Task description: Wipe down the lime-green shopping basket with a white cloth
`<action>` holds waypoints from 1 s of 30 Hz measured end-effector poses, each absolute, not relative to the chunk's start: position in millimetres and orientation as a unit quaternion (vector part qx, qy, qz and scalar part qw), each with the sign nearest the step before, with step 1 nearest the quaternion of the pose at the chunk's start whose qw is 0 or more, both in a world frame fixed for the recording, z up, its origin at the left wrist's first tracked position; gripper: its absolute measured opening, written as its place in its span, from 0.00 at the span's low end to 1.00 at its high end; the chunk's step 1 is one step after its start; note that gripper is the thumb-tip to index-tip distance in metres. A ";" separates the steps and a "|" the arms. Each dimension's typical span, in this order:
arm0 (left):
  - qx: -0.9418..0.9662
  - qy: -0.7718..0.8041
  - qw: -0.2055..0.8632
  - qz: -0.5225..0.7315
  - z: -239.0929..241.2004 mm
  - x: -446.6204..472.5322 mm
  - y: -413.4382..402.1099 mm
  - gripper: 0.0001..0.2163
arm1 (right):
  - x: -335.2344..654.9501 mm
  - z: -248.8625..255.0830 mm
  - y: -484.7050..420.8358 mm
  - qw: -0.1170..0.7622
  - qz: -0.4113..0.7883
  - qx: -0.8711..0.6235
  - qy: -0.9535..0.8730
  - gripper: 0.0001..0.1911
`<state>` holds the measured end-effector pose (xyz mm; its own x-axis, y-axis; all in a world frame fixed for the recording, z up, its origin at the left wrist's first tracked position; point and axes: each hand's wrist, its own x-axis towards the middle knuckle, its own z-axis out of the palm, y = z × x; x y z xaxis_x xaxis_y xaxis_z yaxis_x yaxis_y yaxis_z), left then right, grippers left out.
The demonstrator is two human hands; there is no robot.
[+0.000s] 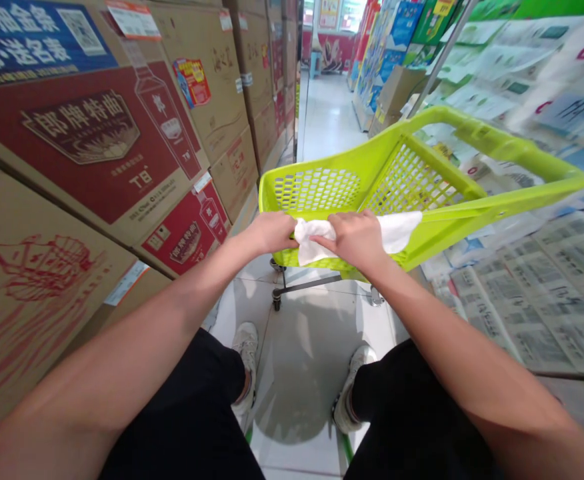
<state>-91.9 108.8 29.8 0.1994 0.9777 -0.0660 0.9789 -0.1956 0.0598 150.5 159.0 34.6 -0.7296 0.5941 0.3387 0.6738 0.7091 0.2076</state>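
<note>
A lime-green plastic shopping cart [397,153] stands sideways in front of me, its handle end to the right. My left hand [275,231] grips the near rim at the cart's left corner, fingers curled over the edge. On the same rim, further right, my right hand [355,237] is closed over a white cloth [399,227]. The cloth drapes along the rim on both sides of that hand, and its left end reaches up to my left hand. The fingertips of both hands are partly hidden behind the rim.
Stacked cardboard cartons [82,133] line the left side. Plastic-wrapped packs [547,267] are piled on the right. Beneath the cart is a caster wheel [277,300] on the tiled floor [297,347]. The aisle runs on past the cart toward a blue stool [315,63].
</note>
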 end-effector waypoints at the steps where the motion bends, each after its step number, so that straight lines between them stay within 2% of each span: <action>1: 0.775 0.631 0.041 -0.012 30.2 -90.9 107.0 0.18 | 144.2 34.0 155.9 0.119 -0.152 -0.341 -0.920 0.34; 10: 0.756 0.651 0.027 -0.066 37.9 -115.5 111.0 0.22 | 166.5 43.2 168.9 0.110 -0.151 -0.334 -0.924 0.24; 16: 0.734 0.675 0.021 -0.076 38.3 -122.6 113.6 0.26 | 224.0 51.4 191.0 0.141 -0.230 -0.371 -0.889 0.31; 21: 0.748 0.661 0.009 -0.069 31.6 -116.6 114.9 0.27 | 211.4 46.6 182.6 0.143 -0.232 -0.367 -0.889 0.38; 24: 0.758 0.648 0.006 -0.069 31.0 -109.4 112.9 0.26 | 178.9 37.9 166.5 0.144 -0.212 -0.356 -0.899 0.38; 30: 0.764 0.642 0.007 -0.067 33.8 -108.8 108.2 0.23 | 146.3 31.3 155.7 0.134 -0.172 -0.342 -0.914 0.31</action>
